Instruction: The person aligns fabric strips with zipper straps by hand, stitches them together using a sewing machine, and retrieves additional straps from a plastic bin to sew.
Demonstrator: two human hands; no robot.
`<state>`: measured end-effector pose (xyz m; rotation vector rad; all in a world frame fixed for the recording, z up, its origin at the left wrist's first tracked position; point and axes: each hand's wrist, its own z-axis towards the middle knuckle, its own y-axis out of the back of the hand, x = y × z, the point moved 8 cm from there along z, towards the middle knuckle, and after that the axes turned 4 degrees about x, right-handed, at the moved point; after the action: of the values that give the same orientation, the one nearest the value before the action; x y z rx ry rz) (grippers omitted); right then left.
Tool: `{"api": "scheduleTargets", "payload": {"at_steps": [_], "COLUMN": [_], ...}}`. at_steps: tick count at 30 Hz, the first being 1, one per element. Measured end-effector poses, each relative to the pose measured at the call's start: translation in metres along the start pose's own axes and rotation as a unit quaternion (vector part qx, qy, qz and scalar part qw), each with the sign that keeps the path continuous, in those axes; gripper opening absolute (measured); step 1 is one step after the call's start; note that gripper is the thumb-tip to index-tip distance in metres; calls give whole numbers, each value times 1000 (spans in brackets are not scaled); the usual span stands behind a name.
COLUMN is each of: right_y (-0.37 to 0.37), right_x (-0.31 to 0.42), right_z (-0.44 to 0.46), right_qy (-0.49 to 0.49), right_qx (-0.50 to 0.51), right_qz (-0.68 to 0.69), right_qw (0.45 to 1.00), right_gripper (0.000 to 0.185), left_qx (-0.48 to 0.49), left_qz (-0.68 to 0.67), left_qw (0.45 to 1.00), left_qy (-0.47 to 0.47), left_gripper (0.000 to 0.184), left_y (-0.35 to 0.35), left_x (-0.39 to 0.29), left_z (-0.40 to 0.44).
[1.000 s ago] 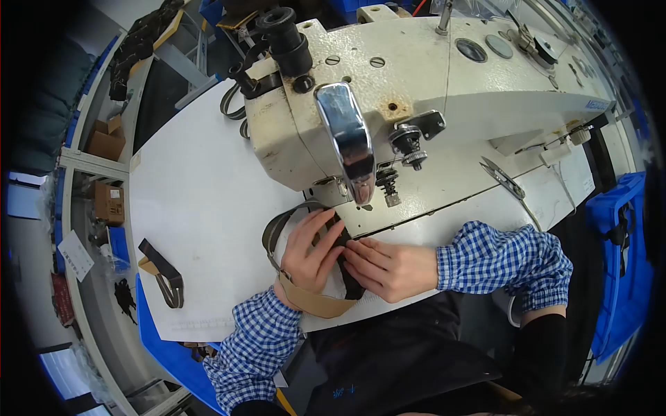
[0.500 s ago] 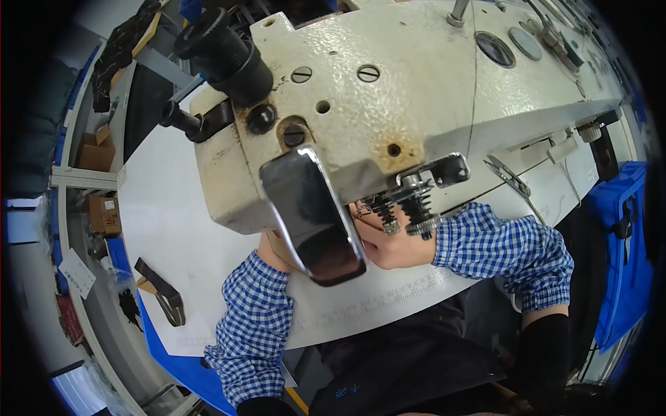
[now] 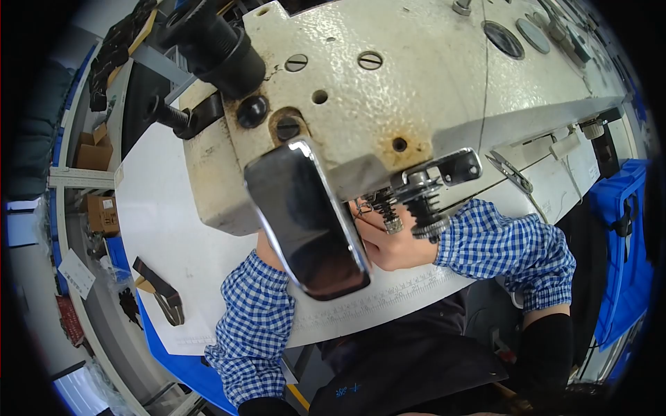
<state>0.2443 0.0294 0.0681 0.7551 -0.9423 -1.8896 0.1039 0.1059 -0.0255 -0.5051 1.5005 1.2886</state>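
Note:
The white head of a sewing machine (image 3: 347, 111) fills the upper middle of the view. Its chrome-edged cover (image 3: 309, 222) hides most of my left hand (image 3: 269, 251); only skin near the wrist shows, so its fingers cannot be read. My right hand (image 3: 401, 248) is beneath the tension springs (image 3: 424, 208), to the right of the cover. Its fingers look bent inward, their tips out of sight behind the cover. Whatever lies between or under the hands is hidden. Both forearms wear blue checked sleeves (image 3: 258, 312).
Thread snips (image 3: 510, 172) lie on the white table (image 3: 163, 229) at the right. A dark strap or strip (image 3: 161, 291) rests at the table's left. A ruler scale (image 3: 388, 297) runs along the front edge. A blue bin (image 3: 624, 256) stands right; shelves with cardboard boxes (image 3: 103, 213) stand left.
The machine head appears slightly larger and shifted in view, as the camera has moved. The cover hides a little more of my left hand. Both hands stay in about the same place.

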Motion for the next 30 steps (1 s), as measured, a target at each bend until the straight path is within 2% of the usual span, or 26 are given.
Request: {"api": "scheduleTargets", "payload": {"at_steps": [1,7,9,11,13,14,16,19,20,23,27,28,30], "right_y": [0,-25,-21,-14,-9,-9,-11,-17,-21,-28,-24,-27,-21], "right_x": [-1,0,0,-3,-9,-8,-6,9,18,42,64,67,65], "right_z": [0,-8,-7,-4,-3,-3,-3,-5,-8,-13,-19,-21,-18], "right_qy": [-7,-15,-3,-14,-50,-41,-23,-109,-109,-138,-74,-79,-50], "right_qx": [-11,84,78,60,28,16,-7,76,93,149,165,194,140], "right_qz": [6,-27,-52,-25,53,138,304,527,570,657,718,716,674], "right_qw": [1000,996,996,998,997,989,952,839,809,726,673,666,724], "right_gripper": [40,41,41,39,33,31,25,24,35,41,49,46,33], "left_qx": [3,55,56,38,-1,-21,-43,-63,-66,-70,-70,-70,-70], "left_qz": [14,63,52,26,-46,-89,-185,-293,-317,-355,-382,-387,-397], "left_qw": [1000,996,996,998,996,992,974,939,929,911,898,895,889], "left_qy": [1,28,39,47,70,84,123,168,179,197,209,211,216], "left_gripper": [31,32,32,33,33,33,33,34,34,35,35,35,36], "left_y": [-1,-6,-8,-8,-8,-9,-13,-24,-26,-29,-31,-31,-33], "left_x": [-2,-4,-4,-5,-6,-7,-8,-10,-11,-13,-14,-14,-15], "left_z": [2,20,22,20,10,4,-10,-28,-32,-36,-35,-35,-36]}}
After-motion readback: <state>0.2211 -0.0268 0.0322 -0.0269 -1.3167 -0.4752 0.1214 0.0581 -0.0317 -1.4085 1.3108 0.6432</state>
